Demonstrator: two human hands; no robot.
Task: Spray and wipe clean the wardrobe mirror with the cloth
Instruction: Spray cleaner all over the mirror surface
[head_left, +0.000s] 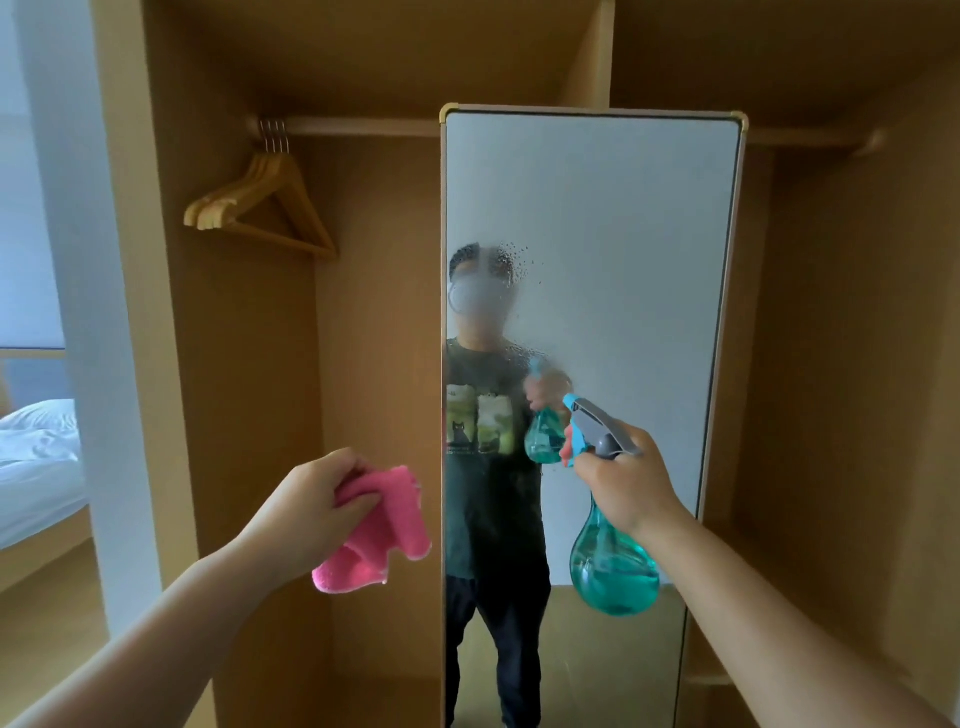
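The right hand (626, 483) gripped the teal spray bottle (613, 561) by its neck at five o'clock, nozzle toward the wardrobe mirror (623, 234); the left hand (306, 506) clutched the soft pink cloth (382, 535) at seven o'clock. Wet glass looked slippery and fragile, so bunched cloth should press gently

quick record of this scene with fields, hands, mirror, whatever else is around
left hand: grips pink cloth, left of the mirror, not touching it
right hand: holds teal spray bottle, nozzle aimed at the glass
mirror: upright in wardrobe; droplets on its left side, not yet wiped
other: wooden hangers on rail; bed far left
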